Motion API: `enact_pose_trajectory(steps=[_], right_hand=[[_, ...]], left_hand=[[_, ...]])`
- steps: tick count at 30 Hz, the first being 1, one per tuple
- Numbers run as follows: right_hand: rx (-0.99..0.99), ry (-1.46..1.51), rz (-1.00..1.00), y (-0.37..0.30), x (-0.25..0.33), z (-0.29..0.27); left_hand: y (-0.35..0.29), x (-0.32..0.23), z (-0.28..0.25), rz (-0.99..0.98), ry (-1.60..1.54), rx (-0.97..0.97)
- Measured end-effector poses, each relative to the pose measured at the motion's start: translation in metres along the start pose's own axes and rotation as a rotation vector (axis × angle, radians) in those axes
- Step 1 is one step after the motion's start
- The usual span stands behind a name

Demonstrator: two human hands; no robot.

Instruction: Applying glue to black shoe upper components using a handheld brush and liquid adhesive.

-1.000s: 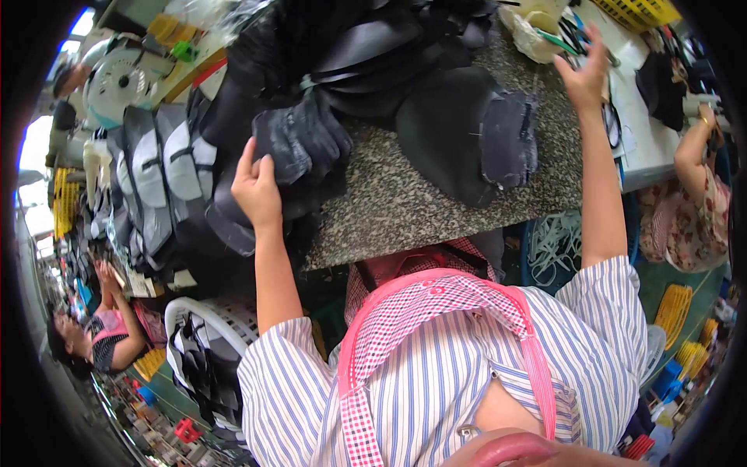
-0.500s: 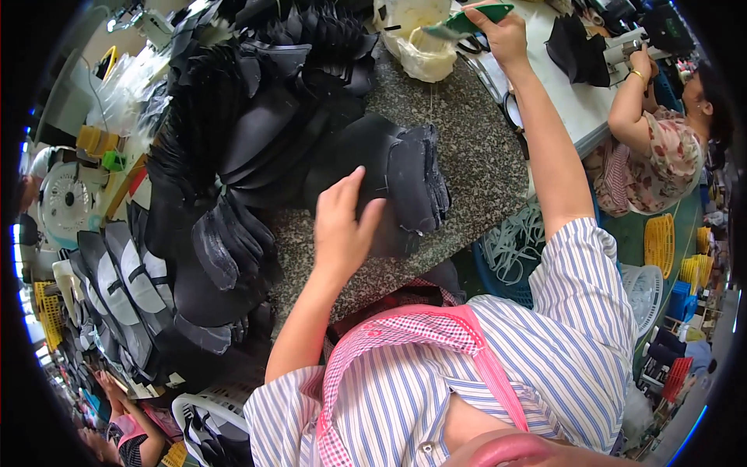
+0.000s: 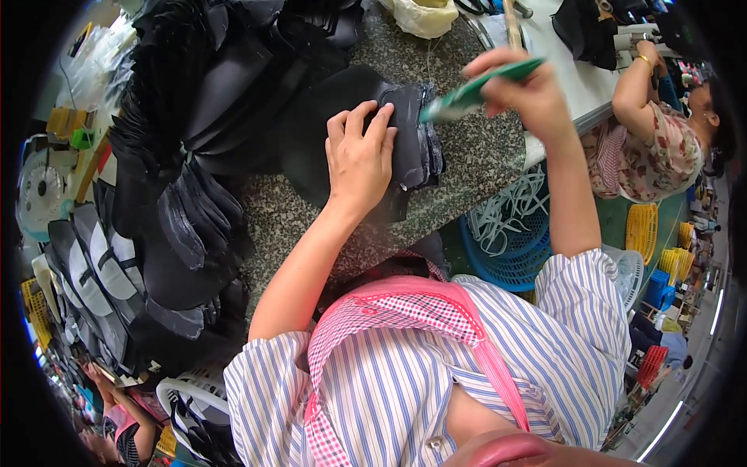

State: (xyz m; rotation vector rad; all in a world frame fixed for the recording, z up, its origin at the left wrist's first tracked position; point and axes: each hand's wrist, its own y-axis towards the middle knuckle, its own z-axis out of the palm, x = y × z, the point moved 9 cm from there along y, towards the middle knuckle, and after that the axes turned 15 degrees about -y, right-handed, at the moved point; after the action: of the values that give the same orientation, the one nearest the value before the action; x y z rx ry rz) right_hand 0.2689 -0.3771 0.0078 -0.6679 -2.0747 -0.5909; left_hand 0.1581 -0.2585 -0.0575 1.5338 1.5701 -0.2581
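A fanned stack of black sheet pieces (image 3: pixel 403 124) lies on the speckled stone tabletop (image 3: pixel 475 148), its right edges stepped and smeared with a greyish film. My left hand (image 3: pixel 362 159) rests on top of this stack, fingers apart and pressing down, holding nothing. In my right hand (image 3: pixel 525 93) is a green-handled brush (image 3: pixel 478 92), gripped between thumb and fingers. Its tip, blurred by motion, meets the stack's right edge. At the top stands a whitish, crusted pot (image 3: pixel 424 17), partly cut off by the frame.
Piles of more black pieces (image 3: pixel 233 101) crowd the table's left side. A blue basket (image 3: pixel 506 257) of pale strips stands below the table's right edge. To the right, a co-worker (image 3: pixel 654 148) sits at a machine on a white table. Scissors (image 3: pixel 471 6) lie near the pot.
My right hand has brought the brush from beside the pot down to the stack's edge. My left hand has settled on the stack. The whole view has shifted slightly.
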Motion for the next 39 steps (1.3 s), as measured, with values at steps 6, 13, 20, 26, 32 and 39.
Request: enact_pose_trajectory(steps=[6, 13, 20, 26, 32, 39], right_hand=[[-0.023, -0.257, 0.052, 0.0, -0.004, 0.01], [-0.118, -0.238, 0.138, 0.001, -0.012, 0.004], [0.194, -0.105, 0.056, -0.038, 0.03, 0.034], [0.37, -0.414, -0.091, -0.05, 0.048, 0.045], [0.301, -0.56, -0.258, -0.055, 0.072, 0.055], [0.041, -0.307, 0.132, -0.011, 0.003, 0.021]], left_hand=[[0.0, -0.009, 0.006, 0.033, 0.006, -0.011], [-0.002, -0.01, 0.003, 0.051, 0.021, -0.03], [-0.004, -0.008, 0.003, 0.037, 0.053, -0.036], [-0.005, -0.007, 0.006, 0.036, 0.064, -0.032], [0.0, -0.009, 0.005, 0.046, 0.031, -0.039], [0.0, -0.012, -0.003, 0.056, -0.057, -0.05]])
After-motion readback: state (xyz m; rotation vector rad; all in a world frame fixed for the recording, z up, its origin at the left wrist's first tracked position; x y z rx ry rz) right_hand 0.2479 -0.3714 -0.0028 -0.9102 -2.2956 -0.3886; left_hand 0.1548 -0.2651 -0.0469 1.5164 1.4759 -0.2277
